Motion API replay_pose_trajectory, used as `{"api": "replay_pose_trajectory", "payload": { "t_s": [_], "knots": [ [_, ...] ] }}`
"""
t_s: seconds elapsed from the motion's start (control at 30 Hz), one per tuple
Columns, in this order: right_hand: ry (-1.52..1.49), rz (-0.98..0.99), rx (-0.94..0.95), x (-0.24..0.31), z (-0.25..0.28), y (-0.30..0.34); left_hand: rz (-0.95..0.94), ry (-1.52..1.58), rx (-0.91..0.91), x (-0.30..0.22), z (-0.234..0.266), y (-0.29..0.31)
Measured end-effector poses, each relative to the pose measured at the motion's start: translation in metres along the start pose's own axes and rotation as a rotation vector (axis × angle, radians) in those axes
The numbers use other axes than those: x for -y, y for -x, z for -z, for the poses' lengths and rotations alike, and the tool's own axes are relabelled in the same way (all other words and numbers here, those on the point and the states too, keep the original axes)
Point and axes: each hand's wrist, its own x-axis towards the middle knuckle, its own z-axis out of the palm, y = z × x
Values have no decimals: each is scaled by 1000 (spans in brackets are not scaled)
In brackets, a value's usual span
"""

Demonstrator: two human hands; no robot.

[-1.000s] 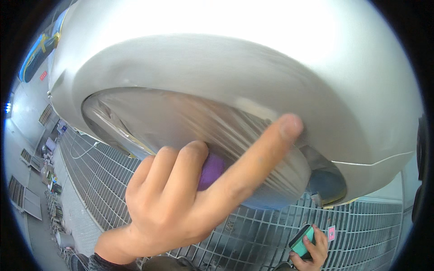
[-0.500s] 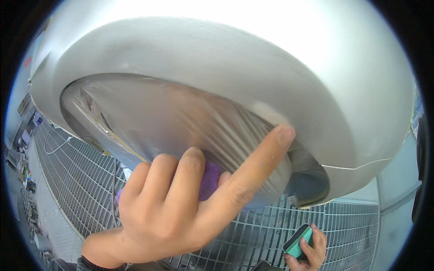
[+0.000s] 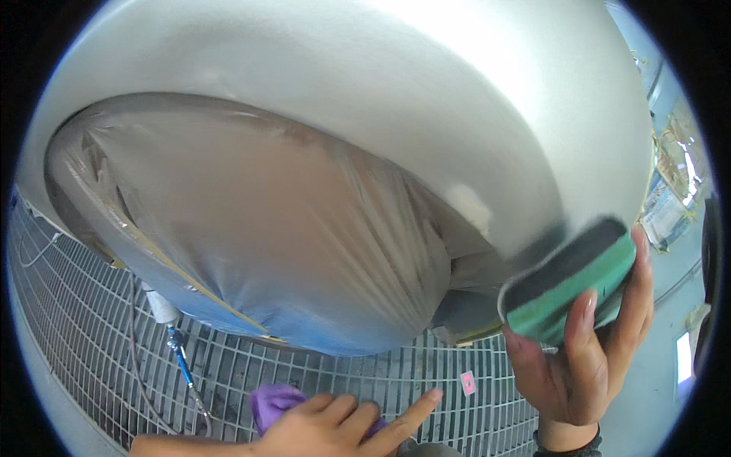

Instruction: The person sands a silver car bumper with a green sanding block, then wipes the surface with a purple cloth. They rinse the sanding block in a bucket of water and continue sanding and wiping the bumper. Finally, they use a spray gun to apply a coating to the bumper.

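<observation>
Right hand (image 3: 582, 381), grip closed on a green-and-black block (image 3: 571, 289), fingers along its green side, thumb below; block raised near the lower right part of a silver car panel (image 3: 304, 68), dark side toward it; contact or slight gap cannot be told, edges blurred; left hand (image 3: 312, 434) low at the near edge of view, grip curled over a purple cloth (image 3: 274, 404), index finger stretched out to the right, apart from the panel. Progress, as judged: covering appears done, a creased clear sheet (image 3: 251, 206) spanning the wheel opening; panel surface mostly even and dull; a pale patch (image 3: 470, 207) stands out beside the opening's rim, left of the block, so surface work there looks unfinished; amount left cannot be read from this view. Surroundings: grated floor (image 3: 487, 419) below; pink tag (image 3: 467, 383) between the hands; hose (image 3: 135, 365) at left.
</observation>
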Motion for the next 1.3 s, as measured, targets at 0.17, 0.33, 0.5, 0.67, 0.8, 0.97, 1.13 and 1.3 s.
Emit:
{"api": "replay_pose_trajectory", "payload": {
  "t_s": [0.17,0.33,0.5,0.67,0.8,0.97,1.13,1.3],
  "knots": [
    [69,48,-56,0,-9,-21,-16,261,81,-4,-33,12],
    [111,209,-62,1,-3,-64,-46,313,142,-5,-41,11],
    [100,137,-48,-3,-9,-32,-116,277,251,1,-37,18],
    [175,235,-4,4,-5,-57,-146,343,322,0,-46,15],
    [120,266,-7,2,-3,-65,-44,360,277,0,-31,19],
    [89,261,-97,-6,-14,-51,-42,370,162,0,-34,20],
    [94,312,18,15,4,-93,-43,352,235,0,-30,20],
    [16,189,-129,5,-20,-39,-14,409,119,2,-23,22]
  ]
}}
